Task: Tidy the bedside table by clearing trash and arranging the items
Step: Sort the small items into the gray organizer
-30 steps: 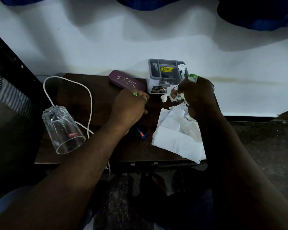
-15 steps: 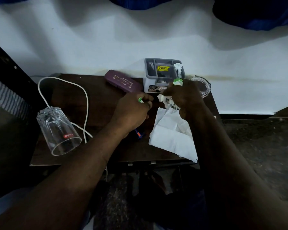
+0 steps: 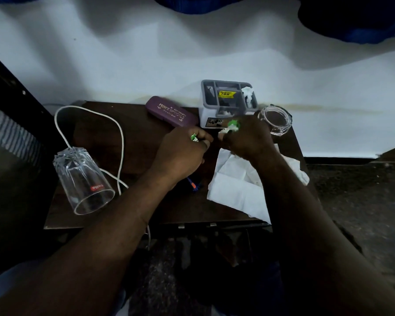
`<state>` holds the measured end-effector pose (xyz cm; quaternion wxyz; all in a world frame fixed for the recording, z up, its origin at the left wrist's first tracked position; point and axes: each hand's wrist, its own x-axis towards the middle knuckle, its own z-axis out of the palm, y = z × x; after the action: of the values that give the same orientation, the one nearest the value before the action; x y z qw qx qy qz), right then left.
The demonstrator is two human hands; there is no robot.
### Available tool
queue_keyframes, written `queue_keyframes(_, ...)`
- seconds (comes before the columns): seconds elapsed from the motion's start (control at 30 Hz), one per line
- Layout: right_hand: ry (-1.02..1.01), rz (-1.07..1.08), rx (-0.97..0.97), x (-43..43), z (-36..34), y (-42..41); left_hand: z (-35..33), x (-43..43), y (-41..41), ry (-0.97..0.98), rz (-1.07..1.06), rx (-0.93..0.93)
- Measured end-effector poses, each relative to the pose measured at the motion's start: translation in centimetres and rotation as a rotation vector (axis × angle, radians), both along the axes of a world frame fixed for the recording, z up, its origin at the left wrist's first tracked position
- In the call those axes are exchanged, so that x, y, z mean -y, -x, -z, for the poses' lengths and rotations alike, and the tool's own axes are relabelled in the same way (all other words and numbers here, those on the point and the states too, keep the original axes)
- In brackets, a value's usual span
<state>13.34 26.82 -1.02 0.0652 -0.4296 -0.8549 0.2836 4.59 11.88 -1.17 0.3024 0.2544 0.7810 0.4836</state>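
Dim light, head view looking down on a dark wooden worktop (image 3: 96,137) set against a white wall (image 3: 146,65).

Hands: both over the back middle of the worktop, close together but apart.
- Left hand (image 3: 180,153): fingers curled, thumb and forefinger pinching a small scrap (image 3: 194,138), green and white.
- Right hand (image 3: 246,137): fingers curled round a crumpled wad (image 3: 233,126) of green and white wrapper that shows above the knuckles. How much it holds underneath, cannot tell.

Trash on the surface: 1 white tissue (image 3: 235,185), creased and partly unfolded, lies flat at the front right, running under the right wrist and reaching the front edge.

Other items:
- Clear tumbler (image 3: 82,179) on its side at the front left, mouth toward the viewer, red label on its wall.
- White cable (image 3: 123,144) looped across the left half, passing behind the tumbler.
- Purple spectacle case (image 3: 171,111), gold lettering, lying at an angle along the back edge.
- Grey organiser (image 3: 206,96) just right of the case, against the wall; yellow price sticker (image 3: 227,94) inside, white paper twist (image 3: 248,94) in its right compartment.
- Glass jar (image 3: 275,120), open, at the back right corner, just beyond the right hand.
- Blue-and-orange item (image 3: 194,185) mostly hidden under the left wrist; kind unclear.

Striped cloth (image 3: 9,131) at the far left, off the worktop.
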Motion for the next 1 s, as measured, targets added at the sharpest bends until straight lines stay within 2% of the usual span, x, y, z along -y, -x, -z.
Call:
queue_keyframes(0.17,-0.067,-0.190,0.295,1.0,1.4,0.7,0.0,0.2,0.4,-0.017,-0.006,0.007)
queue_keyframes(0.27,-0.089,-0.158,0.333,1.3,2.1,1.1,-0.1,0.2,0.7,-0.016,-0.007,0.004)
queue_keyframes(0.37,-0.118,-0.056,0.261,1.6,1.9,1.3,-0.2,0.3,0.9,-0.017,-0.015,-0.017)
queue_keyframes(0.63,-0.178,0.122,-0.195,1.2,-1.6,1.5,0.0,0.0,0.9,-0.037,-0.028,-0.040)
queue_keyframes(0.83,-0.090,0.241,-0.212,-1.2,-2.0,0.0,0.1,-0.3,0.6,-0.019,-0.025,-0.047)
queue_keyframes(1.0,-0.124,0.144,-0.196,-1.7,-1.8,-0.7,0.1,-0.6,0.3,-0.010,-0.014,-0.054)
